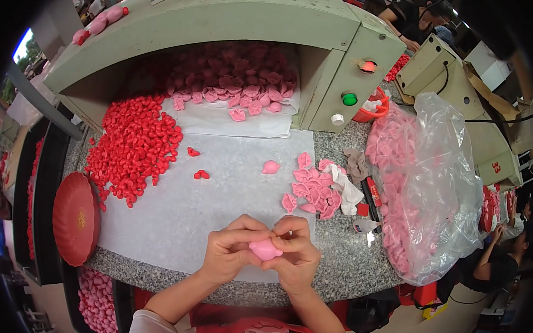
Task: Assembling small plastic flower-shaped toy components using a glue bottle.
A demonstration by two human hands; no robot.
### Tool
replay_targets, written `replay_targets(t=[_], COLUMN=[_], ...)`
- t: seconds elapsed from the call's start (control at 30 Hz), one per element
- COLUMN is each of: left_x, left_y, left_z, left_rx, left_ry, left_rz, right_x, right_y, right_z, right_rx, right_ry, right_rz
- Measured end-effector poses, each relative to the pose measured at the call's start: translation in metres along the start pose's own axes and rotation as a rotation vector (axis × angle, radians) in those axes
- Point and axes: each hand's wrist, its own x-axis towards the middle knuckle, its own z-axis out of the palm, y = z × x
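Above the near edge of the surface (346, 264), my left hand (229, 249) and right hand (298, 258) pinch a lemon-shaped pink piece (265, 249) between nearly closed fingertips; I'd keep pressure even, lest it dent.

Soft, even light lies over the bench (352, 255), palest on the white sheet (229, 185), and the pink piece (265, 249) at the middle looks crisp to me. Under the machine's hood (208, 19) it turns dim — shadow dulls the pink heap (235, 71). Glare streaks the clear bag (444, 170); a window (23, 45) at far left glows overbright. Toward the rim straight edges bow, details soften — then black closes round.
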Motion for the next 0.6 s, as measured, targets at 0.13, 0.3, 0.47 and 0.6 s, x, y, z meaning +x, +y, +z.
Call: replay_targets(t=[0.13, 0.3, 0.47, 0.6], left_x=[-0.003, -0.002, -0.002, -0.003], left_y=[0.003, 0.01, 0.015, 0.017], left_z=[-0.004, 0.001, 0.004, 0.003], left_rx=[0.063, 0.315, 0.39, 0.456], left_ry=[-0.028, 0.013, 0.023, 0.053], left_rz=[0.06, 0.17, 0.213, 0.255], right_x=[0.001, -0.001, -0.002, 0.0], right_y=[0.004, 0.011, 0.009, 0.008], right_z=[0.001, 0.001, 0.004, 0.004], right_rx=[0.029, 0.11, 0.164, 0.144], right_ry=[-0.035, -0.045, -0.023, -0.042], right_rz=[-0.047, -0.058, -0.017, 0.004])
